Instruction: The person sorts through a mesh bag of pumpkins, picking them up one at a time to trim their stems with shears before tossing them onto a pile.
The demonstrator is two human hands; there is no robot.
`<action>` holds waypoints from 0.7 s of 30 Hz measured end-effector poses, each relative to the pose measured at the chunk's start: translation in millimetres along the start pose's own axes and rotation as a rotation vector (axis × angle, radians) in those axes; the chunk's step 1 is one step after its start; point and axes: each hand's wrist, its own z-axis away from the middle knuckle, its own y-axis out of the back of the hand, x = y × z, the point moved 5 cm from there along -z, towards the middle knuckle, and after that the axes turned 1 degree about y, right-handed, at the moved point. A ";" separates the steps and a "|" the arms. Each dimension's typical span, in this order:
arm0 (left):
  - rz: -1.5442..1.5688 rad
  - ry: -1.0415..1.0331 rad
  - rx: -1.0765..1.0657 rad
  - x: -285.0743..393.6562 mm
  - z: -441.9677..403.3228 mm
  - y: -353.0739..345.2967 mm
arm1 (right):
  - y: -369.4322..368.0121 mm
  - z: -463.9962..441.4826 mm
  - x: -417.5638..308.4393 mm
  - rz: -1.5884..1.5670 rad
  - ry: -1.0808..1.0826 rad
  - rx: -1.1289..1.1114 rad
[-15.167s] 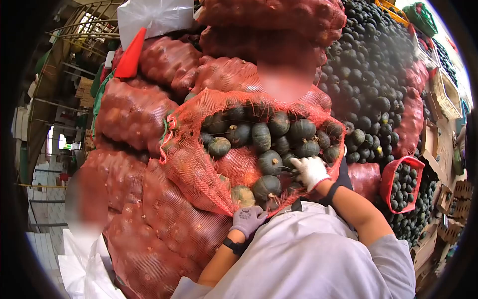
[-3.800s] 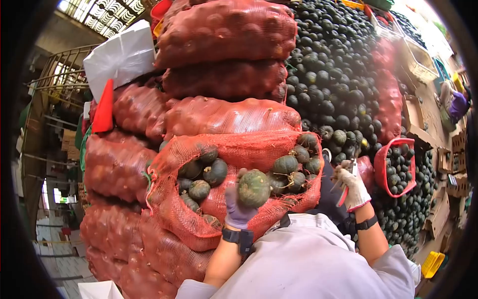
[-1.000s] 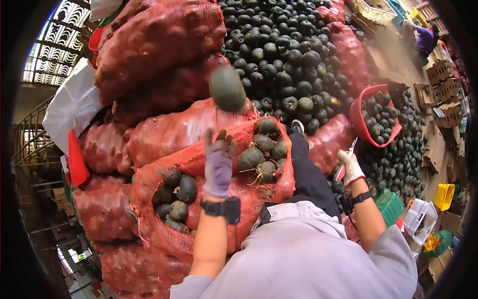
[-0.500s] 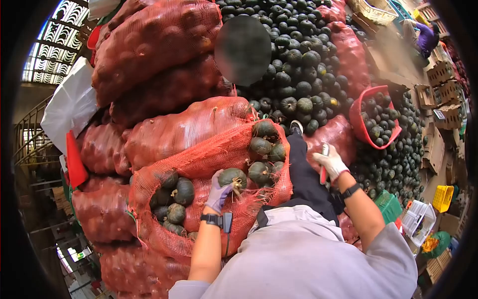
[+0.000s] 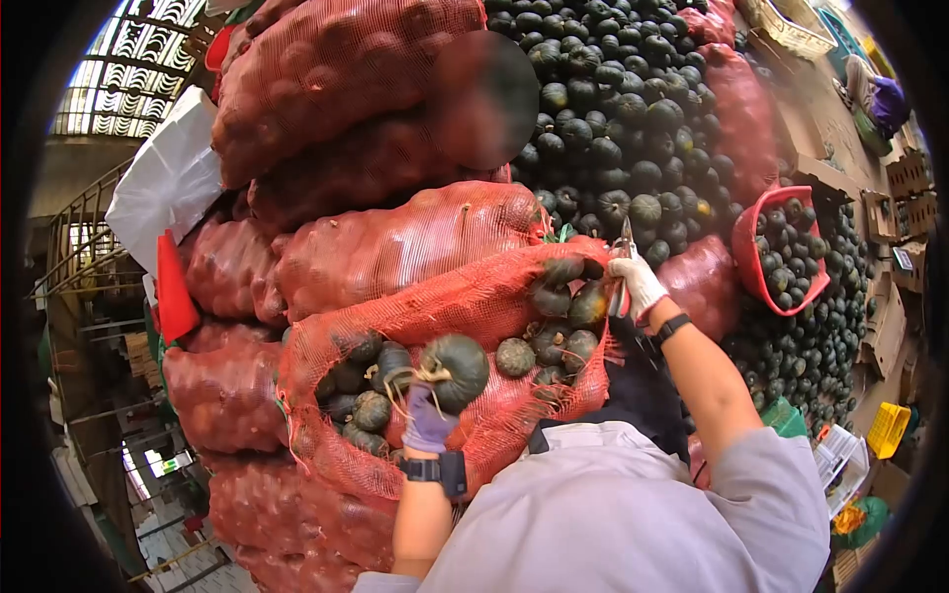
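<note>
My left hand (image 5: 429,423), in a purple glove, holds a round dark green pumpkin (image 5: 461,368) above an opened red mesh sack (image 5: 415,311). Pale, stringy strands trail beside its fingers. At the sack's right end, my right hand (image 5: 638,285), white-gloved, is closed around red-handled pruning shears (image 5: 625,242), blades pointing up and away from me. More pumpkins (image 5: 371,410) lie inside the left part of the sack, and several others (image 5: 554,346) rest at its right end.
Full red mesh sacks (image 5: 395,252) are stacked at the left and behind. A large heap of dark green pumpkins (image 5: 633,119) spreads ahead. To the right stand a red tub (image 5: 820,252) of pumpkins, cardboard boxes (image 5: 880,212) and a yellow crate (image 5: 889,431). Another person (image 5: 888,107) is at far right.
The left hand has turned the pumpkin and brought it up closer to me. My right hand has moved leftward with the shears, over to the sack's right end. The whole view has shifted slightly.
</note>
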 end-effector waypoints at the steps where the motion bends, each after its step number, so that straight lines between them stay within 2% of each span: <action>1: 0.591 0.240 0.058 7.6 -13.0 -17.1 | -12.4 16.9 -6.4 -0.080 0.005 -0.059; 2: 0.614 0.153 -0.049 32.0 -24.8 -39.0 | -28.6 35.5 -13.4 -0.162 0.012 -0.119; 4: 0.675 -0.017 -0.268 81.3 -45.8 -82.7 | -57.4 75.3 -23.7 0.020 -0.056 -0.213; 6: 0.691 -0.280 -0.225 103.3 -51.7 -101.2 | -125.6 151.7 -54.5 0.513 -0.071 -0.447; 7: 0.588 -0.319 -0.154 98.3 -51.7 -92.7 | -146.2 180.1 -61.9 0.629 -0.048 -0.627; 9: 0.380 -0.384 0.011 70.7 -41.8 -55.1 | -148.5 190.2 -49.0 0.621 0.202 -0.769; 10: 0.343 -0.349 0.164 54.9 -34.4 -32.0 | -148.6 196.4 -42.3 0.607 0.329 -0.830; 12: 0.273 -0.268 0.487 21.9 -3.0 15.3 | -147.1 187.3 -63.3 0.384 0.132 -0.382; 13: 0.233 -0.259 0.509 9.6 11.2 25.6 | -131.3 176.5 -67.9 0.162 0.048 -0.174; 14: 0.190 -0.249 0.533 -0.5 25.9 32.5 | -118.4 171.9 -78.9 0.114 0.012 -0.130; 15: 0.145 -0.237 0.558 -13.0 40.7 43.5 | -90.5 152.3 -73.6 -0.016 0.100 -0.159; 16: 0.053 -0.192 0.454 -39.8 43.8 59.9 | -77.6 147.3 -74.6 -0.056 0.137 -0.107; 18: -0.012 -0.064 0.440 -84.4 59.9 66.4 | -50.5 140.1 -66.9 -0.129 0.140 -0.207; 21: -0.211 0.062 0.366 -161.8 63.2 85.8 | -58.9 171.7 -72.1 -0.195 0.100 -0.156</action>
